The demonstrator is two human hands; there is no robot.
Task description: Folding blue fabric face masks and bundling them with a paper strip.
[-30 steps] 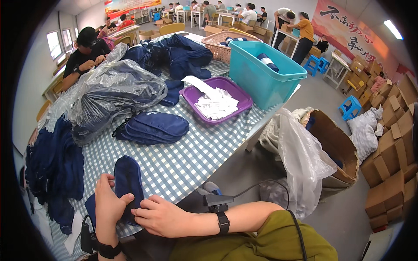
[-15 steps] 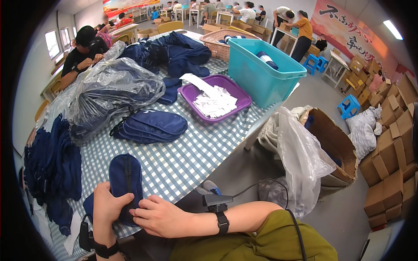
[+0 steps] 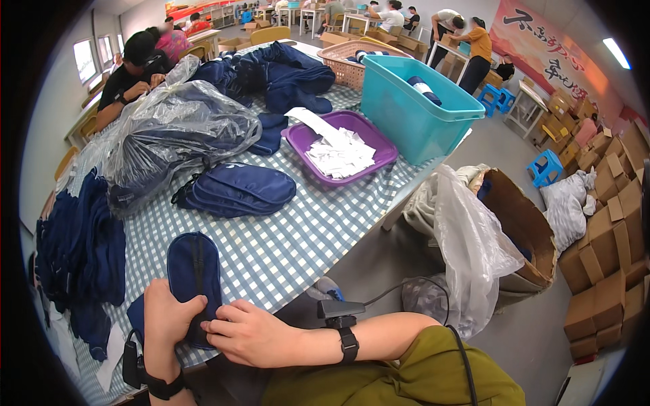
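Both hands, left [image 3: 164, 318] and right [image 3: 252, 333], pinch one navy pouch [image 3: 193, 274] at its near end, a finished stack [image 3: 237, 189] beyond them, many loose pieces [image 3: 78, 250] left

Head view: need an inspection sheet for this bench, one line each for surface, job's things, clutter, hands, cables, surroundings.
Surface: table with blue-white checked cloth.
Job's things: navy pouch flat at the near edge, strap running along its top.
Clutter: stack of navy pouches; clear plastic bag of navy goods; purple tray with white paper slips; teal bin; wicker basket.
Hands: left hand grips the pouch's near end; right hand pinches its near edge.
Cables: black cable leading to the right wrist device.
Surroundings: cardboard box with plastic liner; stacked cartons; a seated person at the far side.
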